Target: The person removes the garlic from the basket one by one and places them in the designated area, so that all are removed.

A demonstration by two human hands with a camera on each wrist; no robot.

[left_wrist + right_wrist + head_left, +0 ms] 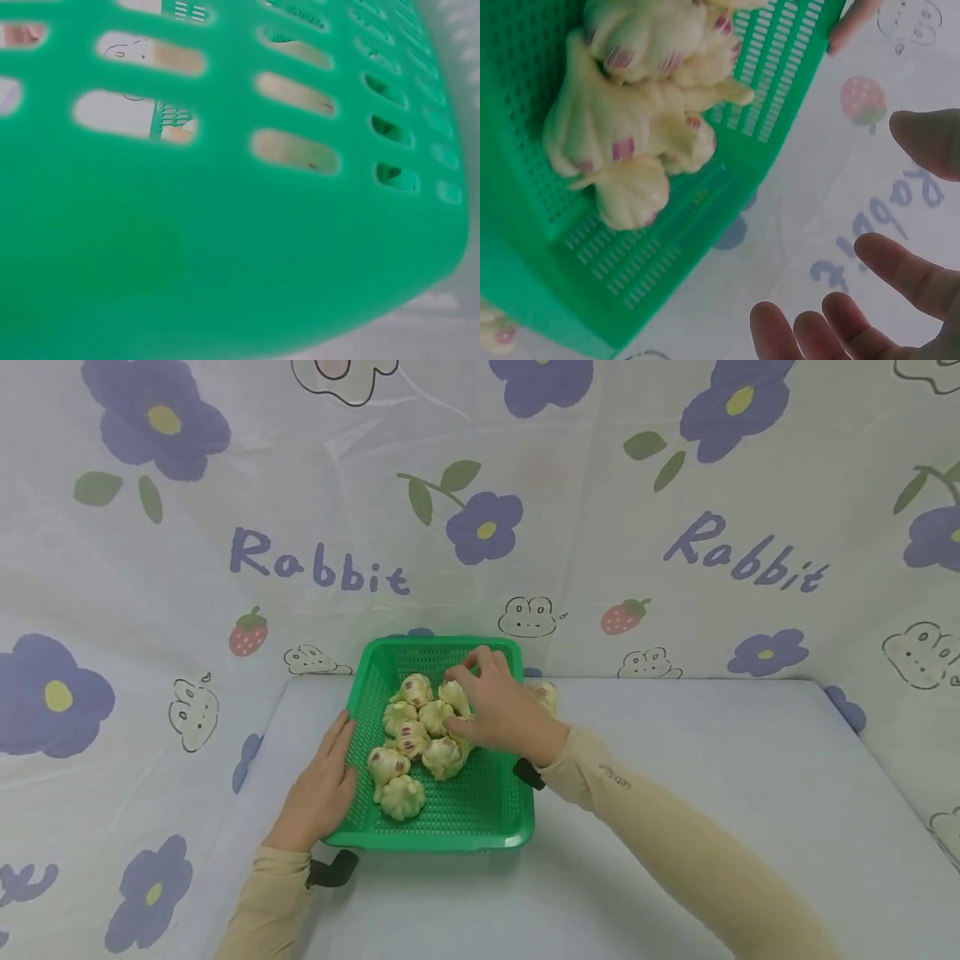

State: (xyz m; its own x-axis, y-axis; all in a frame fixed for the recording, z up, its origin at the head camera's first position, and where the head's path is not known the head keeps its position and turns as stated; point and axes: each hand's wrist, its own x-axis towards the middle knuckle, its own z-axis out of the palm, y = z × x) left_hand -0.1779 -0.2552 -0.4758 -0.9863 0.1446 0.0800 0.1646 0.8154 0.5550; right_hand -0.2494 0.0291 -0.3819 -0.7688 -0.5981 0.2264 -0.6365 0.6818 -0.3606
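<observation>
Pale cloth (570, 543) printed with purple flowers, rabbits, strawberries and the word "Rabbit" hung behind and to both sides of your bench (712, 760), which was white. Your green basket (427, 842) stood on it, well left of the bench's middle and close to the backdrop. Its long axis appeared to run nearly straight away from you, one short end facing you. In the left wrist view its slotted wall filled nearly everything.

Your right hand (502, 702) reached over the basket's right side, above the bulbs. Its grip was wide: the right wrist view showed thumb and fingers spread, with bare backdrop between them. Your left hand (322, 793) rested along the left rim, fingers straight and pointing away from you; that grip was not curled round anything.

Garlic bulbs (411, 739) lay in the basket, touching one another, in differing directions. One purple-marked bulb (388, 764) near the left wall had its neck toward you. Just beside it, the nearest bulb (403, 797) turned a round, ribbed end upward. A lone bulb (546, 696) lay on the bench, outside the right wall.
</observation>
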